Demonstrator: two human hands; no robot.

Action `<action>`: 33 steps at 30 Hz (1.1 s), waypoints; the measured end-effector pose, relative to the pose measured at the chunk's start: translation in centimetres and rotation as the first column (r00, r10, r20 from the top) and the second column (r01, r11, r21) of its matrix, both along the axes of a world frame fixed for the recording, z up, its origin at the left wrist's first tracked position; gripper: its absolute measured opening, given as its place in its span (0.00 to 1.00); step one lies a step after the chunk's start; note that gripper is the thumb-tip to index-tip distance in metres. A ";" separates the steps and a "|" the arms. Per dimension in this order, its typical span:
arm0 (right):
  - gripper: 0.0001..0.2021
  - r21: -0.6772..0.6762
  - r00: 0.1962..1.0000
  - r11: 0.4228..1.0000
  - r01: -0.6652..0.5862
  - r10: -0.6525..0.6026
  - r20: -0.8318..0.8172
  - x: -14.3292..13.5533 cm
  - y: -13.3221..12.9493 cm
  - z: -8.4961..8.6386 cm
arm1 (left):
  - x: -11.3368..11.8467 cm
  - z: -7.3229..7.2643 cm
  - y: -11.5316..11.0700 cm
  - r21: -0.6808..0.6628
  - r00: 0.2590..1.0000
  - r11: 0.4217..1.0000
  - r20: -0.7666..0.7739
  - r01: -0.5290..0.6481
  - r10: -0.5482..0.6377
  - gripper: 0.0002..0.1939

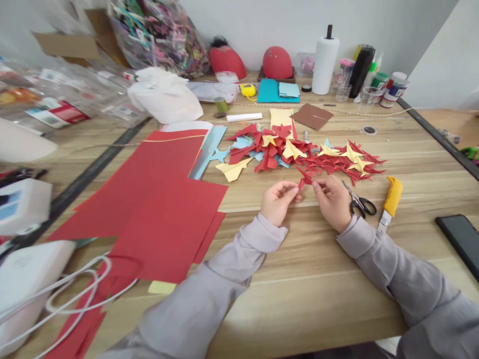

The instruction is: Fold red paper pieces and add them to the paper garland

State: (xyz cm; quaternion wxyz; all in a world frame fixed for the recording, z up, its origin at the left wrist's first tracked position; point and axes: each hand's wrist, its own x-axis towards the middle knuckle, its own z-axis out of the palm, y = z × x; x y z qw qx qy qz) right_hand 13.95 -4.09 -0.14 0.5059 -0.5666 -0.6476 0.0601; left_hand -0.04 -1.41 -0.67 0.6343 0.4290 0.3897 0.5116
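Observation:
A small folded red paper piece (305,177) is pinched between my two hands, above the wooden table (299,299). My left hand (279,202) grips its left side with thumb and fingers. On its right side, the thumb and fingertips of my right hand (332,200) are closed. Just beyond lies a pile of folded red, yellow and blue paper shapes (273,147), with more red and yellow ones (350,158) to its right. Large red paper sheets (168,224) lie to the left of my left hand.
Black scissors (362,203) and a yellow-handled cutter (392,197) lie right of my right hand. A phone (462,242) rests at the right edge. White cables (90,271) loop at lower left. Bottles and a white roll (325,66) stand at the back.

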 end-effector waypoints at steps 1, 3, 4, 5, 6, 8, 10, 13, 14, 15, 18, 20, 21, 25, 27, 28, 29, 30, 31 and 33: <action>0.05 0.004 1.000 1.000 -0.002 0.002 0.007 0.0 0.0 0.0 | 0.0 0.0 0.0 -0.009 1.000 1.000 0.001 -0.001 0.001 0.13; 0.05 0.010 1.000 1.000 -0.007 0.007 0.016 0.0 0.0 0.0 | 0.0 -0.1 0.1 -0.022 1.000 1.000 0.004 -0.005 0.005 0.13; 0.05 0.011 1.000 1.000 -0.008 0.008 0.020 0.0 0.0 0.0 | 0.0 -0.2 0.1 -0.026 1.000 1.000 0.005 -0.007 0.007 0.13; 0.05 0.011 1.000 1.000 -0.010 0.009 0.026 0.1 0.0 0.1 | 0.0 -0.2 0.1 -0.030 1.000 1.000 0.004 -0.009 0.009 0.13; 0.05 0.012 0.999 1.000 -0.010 0.010 0.032 0.1 0.0 0.1 | 0.0 -0.2 0.2 -0.034 1.000 0.999 0.002 -0.013 0.013 0.13; 0.05 0.015 0.999 1.000 -0.015 0.014 0.045 0.1 -0.1 0.2 | 0.0 -0.2 0.2 -0.044 1.000 0.999 -0.001 -0.023 0.023 0.13; 0.05 0.018 0.999 1.000 -0.023 0.023 0.050 0.2 -0.1 0.2 | -0.1 -0.1 0.2 -0.051 1.000 0.998 -0.001 -0.025 0.025 0.13; 0.05 0.022 0.998 0.999 -0.040 0.039 0.055 0.2 0.0 0.1 | -0.1 0.0 0.2 -0.058 1.000 0.998 0.002 -0.010 0.011 0.13; 0.05 0.024 0.997 0.999 -0.045 0.043 0.057 0.2 0.0 0.0 | -0.1 0.1 0.2 -0.058 1.000 0.998 0.005 -0.008 0.008 0.13; 0.05 0.027 0.997 0.998 -0.050 0.048 0.059 0.2 0.0 -0.1 | -0.1 0.1 0.2 -0.057 1.000 0.998 0.011 -0.007 0.008 0.14; 0.05 0.028 0.996 0.998 -0.063 0.062 0.061 0.2 0.1 -0.2 | -0.1 0.1 0.2 -0.038 0.999 0.999 0.033 -0.018 0.019 0.15; 0.05 0.021 0.996 0.998 -0.067 0.066 0.059 0.2 0.0 -0.2 | -0.1 0.0 0.3 -0.026 0.999 0.999 0.038 -0.029 0.030 0.16; 0.06 0.016 0.996 0.998 -0.065 0.064 0.059 0.2 0.0 -0.2 | -0.1 0.0 0.3 -0.025 0.999 0.999 0.036 -0.034 0.035 0.17; 0.06 0.006 0.997 0.999 -0.052 0.052 0.061 0.3 0.0 -0.1 | -0.1 0.0 0.3 -0.052 0.999 0.998 0.030 -0.032 0.033 0.17; 0.06 0.013 0.997 0.999 -0.050 0.050 0.064 0.2 0.0 -0.1 | -0.1 0.2 0.3 -0.072 0.999 0.997 0.041 -0.022 0.025 0.17; 0.06 0.016 0.997 0.999 -0.050 0.048 0.067 0.2 0.0 -0.1 | -0.1 0.2 0.3 -0.082 0.998 0.996 0.051 -0.018 0.022 0.17; 0.06 0.018 0.996 0.999 -0.047 0.046 0.073 0.2 0.0 0.0 | -0.1 0.3 0.3 -0.092 0.998 0.996 0.063 -0.016 0.021 0.17; 0.06 0.018 0.996 0.999 -0.045 0.043 0.078 0.2 0.0 0.0 | -0.1 0.3 0.3 -0.098 0.997 0.995 0.077 -0.014 0.021 0.17; 0.06 0.018 0.996 0.999 -0.043 0.041 0.082 0.2 0.0 0.0 | -0.1 0.4 0.3 -0.101 0.996 0.995 0.091 -0.011 0.020 0.17; 0.06 0.019 0.995 0.999 -0.046 0.044 0.087 0.2 -0.1 0.0 | -0.1 0.4 0.2 -0.102 0.994 0.995 0.110 -0.005 0.016 0.17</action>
